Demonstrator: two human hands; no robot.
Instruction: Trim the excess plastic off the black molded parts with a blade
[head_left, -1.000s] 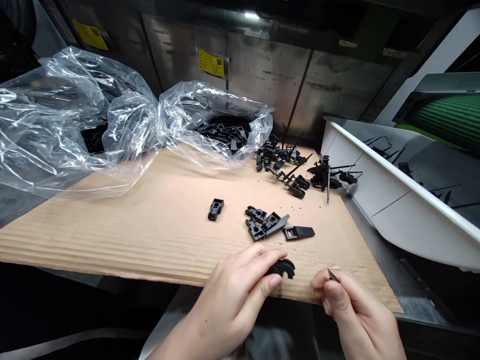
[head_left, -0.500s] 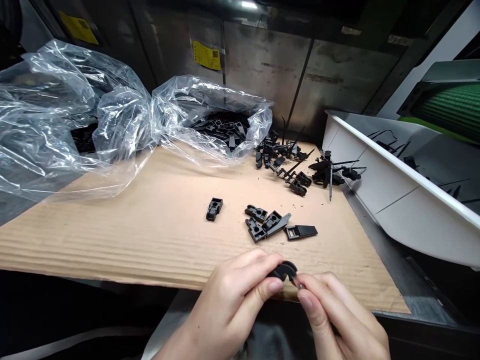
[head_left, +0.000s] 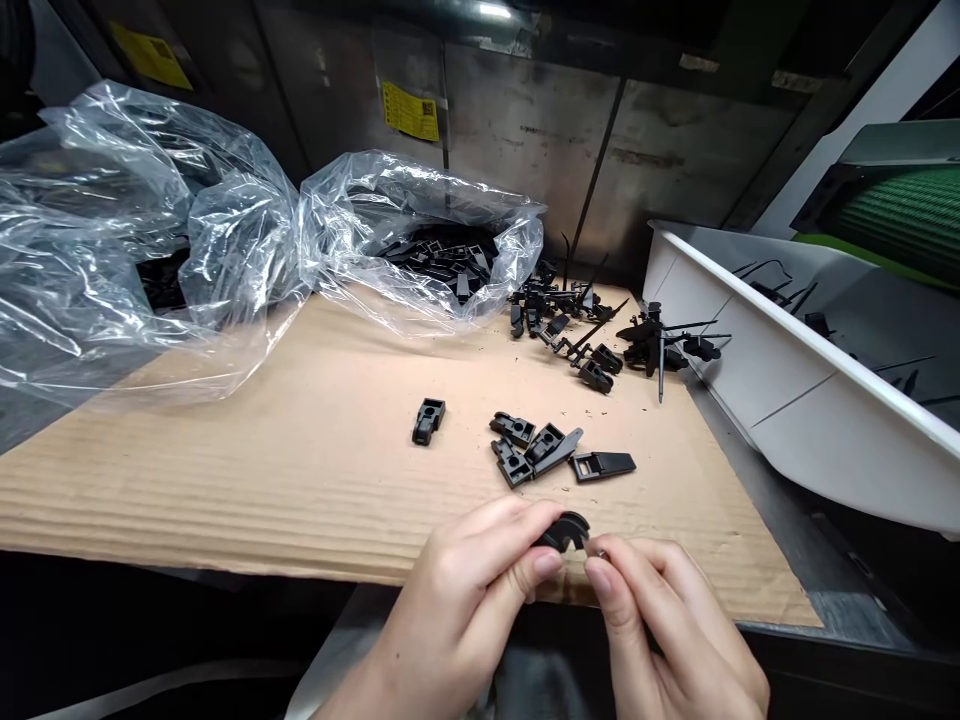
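Note:
Near the front edge of the cardboard, my left hand [head_left: 480,575] is closed, pinching a curved black plastic part [head_left: 564,531] between thumb and fingers. My right hand [head_left: 660,610] is closed too, its thumb and forefinger pressed together at the right end of that part. A small metallic glint shows at its fingertips; what it holds is too small to name. Beyond the hands lie several loose black plastic parts [head_left: 514,464], with a flat tapered one [head_left: 604,466] at their right. Another black part [head_left: 428,421] lies apart to the left.
The cardboard sheet [head_left: 262,480] covers the worktop. At the back left, a clear plastic bag [head_left: 247,240] holds many black parts [head_left: 442,260]. Black parts on sprues [head_left: 570,310] are heaped at the back right, beside a white bin [head_left: 795,370]. A metal wall [head_left: 525,130] stands behind.
Both hands have shifted slightly up and left with the curved part still in my left fingers. The right fingertips stay at its end. The parts on the cardboard have not moved.

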